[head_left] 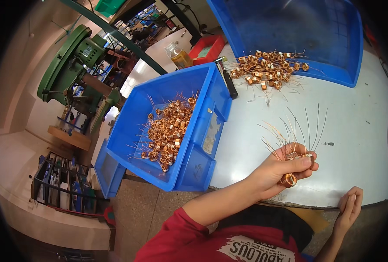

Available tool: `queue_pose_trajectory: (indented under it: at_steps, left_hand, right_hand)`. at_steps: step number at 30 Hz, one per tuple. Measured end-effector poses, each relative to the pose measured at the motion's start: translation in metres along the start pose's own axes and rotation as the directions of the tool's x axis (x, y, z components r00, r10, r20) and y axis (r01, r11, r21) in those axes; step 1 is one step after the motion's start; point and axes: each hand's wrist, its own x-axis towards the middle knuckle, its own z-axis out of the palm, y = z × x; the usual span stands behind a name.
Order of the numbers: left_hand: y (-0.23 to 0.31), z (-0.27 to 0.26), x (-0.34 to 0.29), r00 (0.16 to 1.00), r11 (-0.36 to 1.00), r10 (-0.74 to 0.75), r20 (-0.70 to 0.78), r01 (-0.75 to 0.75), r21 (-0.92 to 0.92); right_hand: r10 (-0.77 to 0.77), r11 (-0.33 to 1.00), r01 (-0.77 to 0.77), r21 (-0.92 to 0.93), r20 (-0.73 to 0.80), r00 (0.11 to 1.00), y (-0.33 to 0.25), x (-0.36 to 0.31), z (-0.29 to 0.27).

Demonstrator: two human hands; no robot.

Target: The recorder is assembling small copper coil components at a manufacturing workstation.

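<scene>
My left hand (274,172) is closed around a few copper-wound ring coils above the near part of the white table. One copper coil (288,180) shows below my thumb, and a darker part of the bunch is pinched at the fingertips. Long thin wire leads (309,129) fan out from the coils, some copper-coloured and some dark. At the table's front edge, to the right, rests my right hand (351,205), its fingers loosely bent and nothing seen in them.
At left stands a blue crate (194,144) with a heap of copper coils (170,131). A tipped blue bin (353,52) has more coils (270,70) spilled at its mouth. Behind are a red tray (218,46), a jar (178,56) and a green drill press (67,65).
</scene>
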Motion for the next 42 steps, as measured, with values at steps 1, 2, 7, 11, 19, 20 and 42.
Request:
queue_pose_trajectory:
  at_steps: [1,2,7,11,19,20,42]
  left_hand:
    - [0.0,0.0,0.0,1.0,1.0,0.004,0.011,-0.004,0.007]
    - [0.0,0.0,0.001,1.0,1.0,0.007,0.022,-0.008,0.014]
    - [0.003,0.001,0.0,1.0,0.999,0.011,-0.004,-0.011,0.052]
    - [0.002,-0.002,0.001,0.998,0.997,0.005,-0.056,-0.001,0.077]
    - [0.003,-0.003,0.002,0.993,0.996,-0.007,-0.119,0.018,0.088]
    - [0.003,-0.003,0.002,0.993,0.996,-0.009,-0.117,0.02,0.089]
    - [-0.02,0.005,0.002,0.989,0.993,-0.12,0.087,0.118,0.021]
  right_hand:
    - [-0.003,1.0,0.003,-0.008,-0.002,1.0,0.0,0.0,0.001]
    - [-0.005,1.0,0.005,-0.016,-0.005,1.0,0.0,0.0,0.001]
    - [-0.011,0.999,0.011,-0.036,-0.011,1.0,0.001,0.0,0.001]
    - [-0.017,0.999,0.016,-0.045,-0.017,1.0,0.001,-0.001,0.002]
    - [-0.043,0.997,0.043,-0.061,0.003,0.999,0.003,0.001,0.001]
    - [-0.044,0.997,0.044,-0.062,0.0,0.999,0.003,0.0,0.001]
    - [0.002,1.0,-0.002,-0.007,0.059,0.998,-0.011,-0.005,0.001]
